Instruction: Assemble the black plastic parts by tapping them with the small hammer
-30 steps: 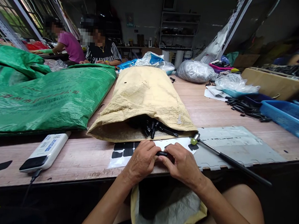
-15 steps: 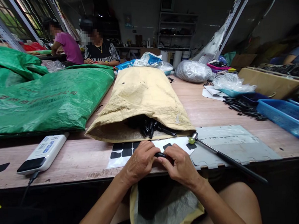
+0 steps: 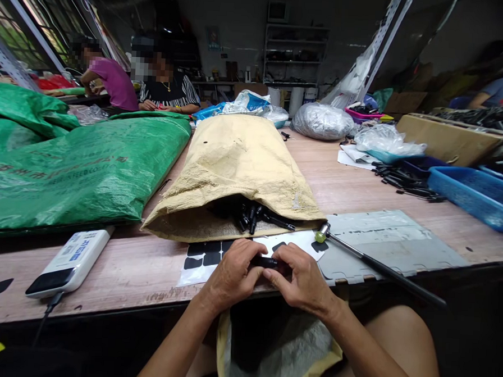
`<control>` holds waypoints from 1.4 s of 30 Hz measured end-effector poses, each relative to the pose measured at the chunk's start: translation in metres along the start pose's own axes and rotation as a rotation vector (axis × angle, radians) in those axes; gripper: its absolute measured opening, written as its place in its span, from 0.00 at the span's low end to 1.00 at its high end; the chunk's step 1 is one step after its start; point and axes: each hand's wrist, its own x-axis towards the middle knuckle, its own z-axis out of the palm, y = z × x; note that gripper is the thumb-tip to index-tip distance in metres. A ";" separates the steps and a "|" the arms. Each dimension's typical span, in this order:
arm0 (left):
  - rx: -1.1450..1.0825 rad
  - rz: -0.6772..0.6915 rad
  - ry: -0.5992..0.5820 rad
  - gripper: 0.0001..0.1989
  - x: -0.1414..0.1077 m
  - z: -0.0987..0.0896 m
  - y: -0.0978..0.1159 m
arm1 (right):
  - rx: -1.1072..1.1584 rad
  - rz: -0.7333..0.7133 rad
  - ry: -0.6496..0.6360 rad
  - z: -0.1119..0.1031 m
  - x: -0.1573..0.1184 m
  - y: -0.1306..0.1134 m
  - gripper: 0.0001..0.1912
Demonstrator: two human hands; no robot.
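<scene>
Between my two hands lies a short black cylindrical part (image 3: 265,262), held level at the table's front edge. My left hand (image 3: 235,272) is closed around its left end. The fingers of my right hand (image 3: 301,274) grip the right end, and both thumbs nearly meet in front of it. Just beyond, a yellowish woven sack (image 3: 244,165) lies with its mouth towards me, and several black parts (image 3: 253,215) show inside. Under my hands is a white sheet with black stickers (image 3: 203,259). Below, an open sack (image 3: 280,353) hangs at my lap.
To the right, a hammer (image 3: 370,259) rests across a grey board (image 3: 392,241). A white power bank (image 3: 70,263) with a cable and a green sack (image 3: 79,174) are at left. A blue tray (image 3: 479,195) and loose black parts (image 3: 407,182) sit far right. Two people work behind.
My left hand has opened out slightly along the black part, so more of it shows between my hands. Both hands stay in nearly the same place; the view has shifted a little.
</scene>
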 end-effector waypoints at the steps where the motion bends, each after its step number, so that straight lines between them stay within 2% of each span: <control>1: -0.010 -0.020 -0.006 0.13 0.000 -0.001 0.001 | 0.001 0.005 -0.005 0.000 0.000 0.000 0.10; 9: -0.057 -0.044 -0.047 0.07 0.002 -0.005 0.000 | 0.039 0.025 0.007 -0.002 0.001 -0.003 0.10; 23: -0.049 -0.014 -0.139 0.12 0.003 -0.007 -0.003 | -0.003 0.026 -0.043 -0.002 0.001 -0.001 0.12; 32: -0.015 0.003 -0.226 0.13 0.006 -0.011 0.001 | -0.064 -0.076 -0.112 -0.003 0.001 -0.002 0.11; 36: -0.016 0.003 -0.240 0.13 0.006 -0.011 0.001 | -0.071 -0.105 -0.084 0.001 0.000 -0.004 0.10; 39: -0.016 -0.002 -0.234 0.12 0.005 -0.010 -0.002 | -0.142 -0.101 -0.063 -0.006 -0.001 -0.007 0.09; 42: -0.009 -0.004 -0.230 0.11 0.006 -0.010 -0.003 | -0.184 -0.090 0.033 -0.029 -0.004 0.002 0.10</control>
